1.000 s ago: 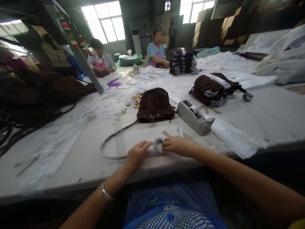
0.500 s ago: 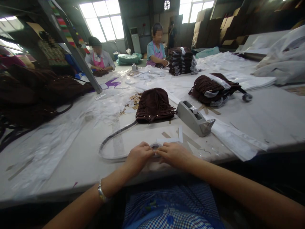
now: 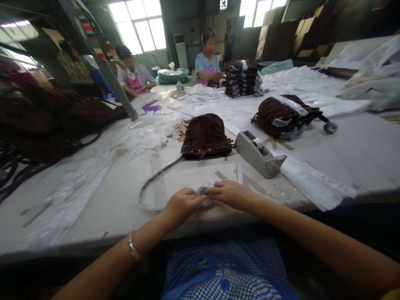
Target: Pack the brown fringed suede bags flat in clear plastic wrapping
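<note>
My left hand and my right hand meet at the near edge of the white table. Both pinch a small coiled bit of the wrapped strap end between their fingertips. The long grey strap loops left from my hands and runs back to a dark brown fringed bag lying in the middle of the table. Small white paper strips lie just beyond my right hand.
A grey tape dispenser stands right of the bag. More brown fringed bags lie at the right, a stack at the back. Dark bags and straps pile at left. Two people work at the far end.
My hands closed together over the coiled strap end and shifted slightly; the coil is now smaller and mostly hidden under my fingertips. The view drifted a little right.
</note>
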The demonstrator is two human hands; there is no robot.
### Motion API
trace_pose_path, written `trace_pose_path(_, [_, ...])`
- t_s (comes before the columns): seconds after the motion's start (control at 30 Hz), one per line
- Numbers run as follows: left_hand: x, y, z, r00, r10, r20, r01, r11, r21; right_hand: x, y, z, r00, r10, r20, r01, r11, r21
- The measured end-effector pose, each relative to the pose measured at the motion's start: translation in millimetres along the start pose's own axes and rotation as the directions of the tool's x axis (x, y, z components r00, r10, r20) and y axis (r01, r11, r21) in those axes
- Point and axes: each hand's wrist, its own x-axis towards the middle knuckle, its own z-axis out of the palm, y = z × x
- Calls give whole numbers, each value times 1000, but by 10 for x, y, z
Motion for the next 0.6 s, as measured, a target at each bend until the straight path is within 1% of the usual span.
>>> trace_pose_path(0.03, [7,52,26,998,-57,-34,57,998,6,4,-58,21,998,51,-25,-51,999,-5])
trace_pose_path(0.1, [28,173,70,978,-188,-90,189,982,1,1,-171,89,990,133,-54,-132,991,23])
trace_pose_path(0.13, [37,226,82,968,-232,-100,232,973,-11,-7,-209,129,987,153,-59,-150,988,47])
trace_pose_path(0.17, [43,265,82,964,-249,-93,247,969,-30,-19,-229,164,986,154,-57,-150,986,70])
trace_pose_path(0.2, [46,281,70,969,-234,-75,230,972,-57,-33,-227,192,989,138,-49,-133,987,91])
trace_pose_path(0.27, [41,239,11,993,-119,-14,117,987,-110,-60,-162,211,996,79,-27,-75,989,123])
trace_pose_path(0.33, [29,115,-70,999,14,48,-8,993,-120,-74,-47,185,1000,0,-6,1,989,148])
trace_pose_path(0.4, [19,-30,-134,991,93,93,-86,994,-72,-70,67,131,998,-55,13,52,985,166])
trace_pose_path(0.47, [22,-127,-149,985,129,115,-128,992,-12,-55,127,73,997,-78,28,72,982,175])
trace_pose_path(0.53, [37,-131,-110,988,128,80,-131,991,29,-44,104,30,999,-44,32,38,987,153])
trace_pose_path(0.6, [55,-49,-36,999,48,-3,-48,998,29,-44,2,15,999,51,17,-52,992,112])
